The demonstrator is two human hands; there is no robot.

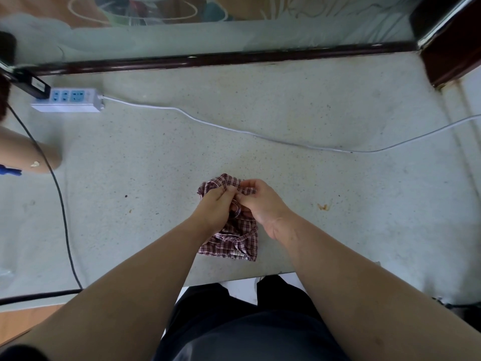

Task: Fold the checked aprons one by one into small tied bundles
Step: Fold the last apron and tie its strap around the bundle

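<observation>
Both bare arms reach forward and come together over the checked apron (235,238), which is the one thing both hands touch. The left hand (217,205) sits on the left side of the apron with its back up, and its fingers (226,192) are curled and pinching the cloth near the far end. The right hand (260,201) sits on the right side of the apron, tipped so the wrist bends down, and its fingers (247,184) pinch the cloth too, touching the left hand's fingertips.
</observation>
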